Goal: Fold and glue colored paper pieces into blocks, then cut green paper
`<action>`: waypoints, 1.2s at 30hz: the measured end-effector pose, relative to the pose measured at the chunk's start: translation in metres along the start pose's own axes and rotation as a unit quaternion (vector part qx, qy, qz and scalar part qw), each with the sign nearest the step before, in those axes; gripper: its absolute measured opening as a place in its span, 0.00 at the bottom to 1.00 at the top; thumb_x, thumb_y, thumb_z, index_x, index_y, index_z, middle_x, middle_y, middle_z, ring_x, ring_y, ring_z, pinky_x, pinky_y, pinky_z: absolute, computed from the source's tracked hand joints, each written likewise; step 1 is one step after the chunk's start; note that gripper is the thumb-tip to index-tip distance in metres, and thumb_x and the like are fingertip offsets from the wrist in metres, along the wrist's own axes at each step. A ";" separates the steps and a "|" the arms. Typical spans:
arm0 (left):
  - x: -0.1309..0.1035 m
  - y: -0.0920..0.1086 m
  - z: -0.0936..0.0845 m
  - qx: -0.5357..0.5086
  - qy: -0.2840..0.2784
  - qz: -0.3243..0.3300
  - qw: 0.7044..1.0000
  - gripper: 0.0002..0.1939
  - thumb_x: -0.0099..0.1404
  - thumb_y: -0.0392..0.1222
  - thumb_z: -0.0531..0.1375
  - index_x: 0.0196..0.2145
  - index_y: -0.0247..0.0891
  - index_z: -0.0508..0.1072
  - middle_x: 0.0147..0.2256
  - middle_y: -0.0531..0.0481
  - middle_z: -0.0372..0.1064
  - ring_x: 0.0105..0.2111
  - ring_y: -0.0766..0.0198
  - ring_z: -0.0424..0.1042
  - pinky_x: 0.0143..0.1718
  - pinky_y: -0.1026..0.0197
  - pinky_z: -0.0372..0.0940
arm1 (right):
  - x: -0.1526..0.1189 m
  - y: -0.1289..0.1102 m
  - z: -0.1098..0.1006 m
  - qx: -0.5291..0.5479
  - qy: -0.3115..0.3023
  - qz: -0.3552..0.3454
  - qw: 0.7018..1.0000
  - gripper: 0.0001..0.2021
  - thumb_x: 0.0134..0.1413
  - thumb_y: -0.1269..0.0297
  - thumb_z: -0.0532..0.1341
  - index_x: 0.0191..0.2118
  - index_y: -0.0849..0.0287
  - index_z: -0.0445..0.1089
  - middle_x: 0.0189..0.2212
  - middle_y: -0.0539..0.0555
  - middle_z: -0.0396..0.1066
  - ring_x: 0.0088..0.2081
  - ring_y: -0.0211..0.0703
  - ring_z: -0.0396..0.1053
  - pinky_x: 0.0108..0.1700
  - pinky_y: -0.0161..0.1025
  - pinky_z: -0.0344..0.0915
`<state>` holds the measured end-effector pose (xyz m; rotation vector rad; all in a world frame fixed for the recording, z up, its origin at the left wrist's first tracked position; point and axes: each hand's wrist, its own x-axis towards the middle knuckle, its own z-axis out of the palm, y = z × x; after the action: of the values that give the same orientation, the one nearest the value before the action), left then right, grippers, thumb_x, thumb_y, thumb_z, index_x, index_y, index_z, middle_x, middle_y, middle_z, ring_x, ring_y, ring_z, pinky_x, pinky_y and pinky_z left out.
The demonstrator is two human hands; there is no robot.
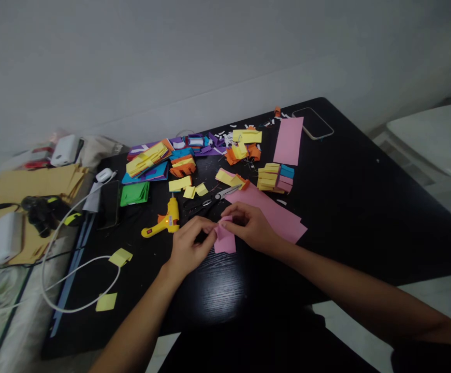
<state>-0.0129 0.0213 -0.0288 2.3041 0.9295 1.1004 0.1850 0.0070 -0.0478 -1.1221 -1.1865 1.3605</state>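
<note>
1. Both bare hands meet over the black table (345,223), near its front edge, at a small pink paper piece (225,243). The piece sits between them, its lower part showing below the fingers; whether it touches the tabletop cannot be told.

2. Light and soft by the look of it, the paper should bend and crease easily, weigh next to nothing, and wrinkle or tear if pulled hard. Its upper edge and sides seem the best places to hold, pinched lightly between thumb and finger.

3. The left hand (192,242) closes its grip to a narrow pinch, thumb and fingertips together on the upper left of the paper. The right hand (251,227) pinches the upper right, thumb low and fingers curled above. Neither grip is released; how hard each presses cannot be told.

4. Just beyond the right hand lies a large pink sheet (277,212), partly covered by that hand, with scissors (229,191) near its far left corner. A yellow glue gun (168,221) rests beside the left hand.

5. Farther back, bundled yellow-and-orange strips (182,166), 1 green stack (135,194) and another pink sheet (288,140) lie on the table.
</note>
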 end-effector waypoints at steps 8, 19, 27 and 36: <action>0.002 -0.003 -0.002 0.025 0.020 -0.019 0.999 0.06 0.68 0.30 0.62 0.39 0.38 0.76 0.32 0.51 0.73 0.32 0.65 0.74 0.36 0.61 0.70 | 0.005 0.007 -0.002 0.016 0.013 0.022 1.000 0.10 0.50 0.61 0.70 0.38 0.56 0.74 0.33 0.51 0.80 0.37 0.45 0.80 0.45 0.44 0.75; 0.003 -0.003 -0.005 0.004 -0.038 -0.028 0.999 0.05 0.71 0.35 0.63 0.44 0.39 0.77 0.41 0.46 0.73 0.40 0.60 0.75 0.42 0.58 0.71 | 0.002 0.003 -0.001 0.017 -0.009 0.012 1.000 0.10 0.53 0.60 0.70 0.39 0.58 0.76 0.34 0.53 0.81 0.36 0.45 0.81 0.43 0.42 0.76; 0.003 -0.005 -0.001 -0.027 -0.007 -0.080 0.996 0.02 0.72 0.38 0.62 0.40 0.39 0.75 0.37 0.48 0.75 0.36 0.63 0.74 0.37 0.61 0.70 | 0.001 0.002 -0.001 0.069 -0.053 0.015 0.996 0.12 0.54 0.63 0.69 0.45 0.57 0.79 0.43 0.55 0.83 0.45 0.47 0.81 0.52 0.45 0.77; -0.003 -0.009 0.002 -0.065 0.019 -0.141 0.988 0.03 0.72 0.40 0.63 0.41 0.39 0.76 0.35 0.50 0.73 0.33 0.66 0.73 0.34 0.64 0.68 | 0.002 0.001 0.001 0.110 -0.060 0.025 0.992 0.16 0.50 0.64 0.73 0.47 0.56 0.79 0.43 0.54 0.84 0.47 0.47 0.82 0.56 0.48 0.76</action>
<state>-0.0159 0.0247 -0.0371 1.9809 1.1213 1.0521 0.1841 0.0088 -0.0493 -0.9292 -1.0675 1.5747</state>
